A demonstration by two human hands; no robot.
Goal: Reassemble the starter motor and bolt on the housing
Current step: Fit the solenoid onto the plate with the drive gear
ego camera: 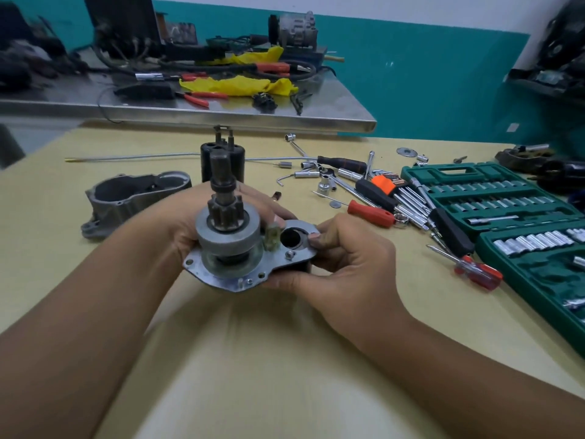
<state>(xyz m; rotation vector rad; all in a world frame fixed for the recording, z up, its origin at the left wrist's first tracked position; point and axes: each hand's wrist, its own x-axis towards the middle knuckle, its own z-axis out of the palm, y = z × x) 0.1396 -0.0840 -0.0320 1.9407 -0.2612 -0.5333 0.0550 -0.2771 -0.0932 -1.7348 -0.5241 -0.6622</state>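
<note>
Above the yellow table I hold the starter drive assembly (229, 239): a grey clutch drum with a toothed pinion and shaft standing up from a flat metal plate (221, 278). My left hand (180, 226) grips it from behind on the left. My right hand (345, 264) pinches the plate's right end beside a round hole (290, 238), thumb on top. A small yellowish lever (272, 236) stands between drum and hole. The grey cast housing (126, 201) lies on the table at left. A black cylindrical motor body (237, 163) stands upright behind the shaft.
Loose sockets, ratchets and red-handled screwdrivers (372, 213) lie scattered to the right. An open green socket case (493, 204) fills the right side. A long thin rod (133, 156) lies across the back. A steel bench (285, 117) with tools and yellow cloth stands beyond.
</note>
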